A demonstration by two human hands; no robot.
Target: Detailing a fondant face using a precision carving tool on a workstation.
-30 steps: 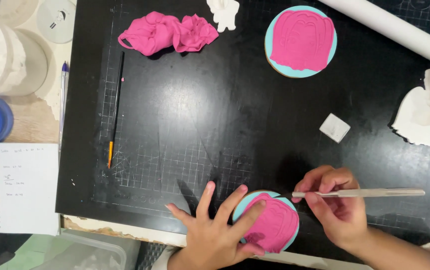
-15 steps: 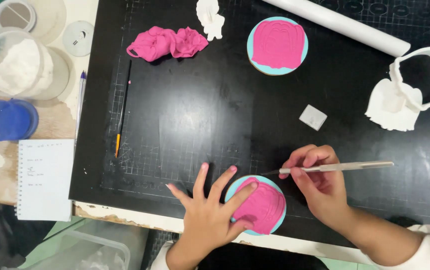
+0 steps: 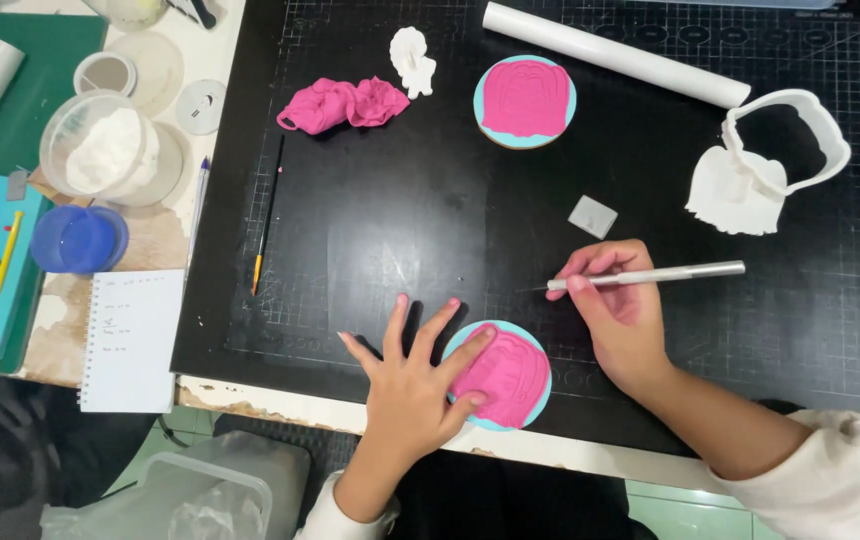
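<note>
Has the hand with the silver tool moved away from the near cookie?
Yes. The right hand with the silver tool has lifted up and away from the near cookie.

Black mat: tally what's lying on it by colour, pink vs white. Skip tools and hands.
Pink: 3 (topped round cookie, topped round cookie under the left hand, crumpled lump)
White: 5 (roller, small figure, cutter ring, cut sheet, small square)
Total: 8
</note>
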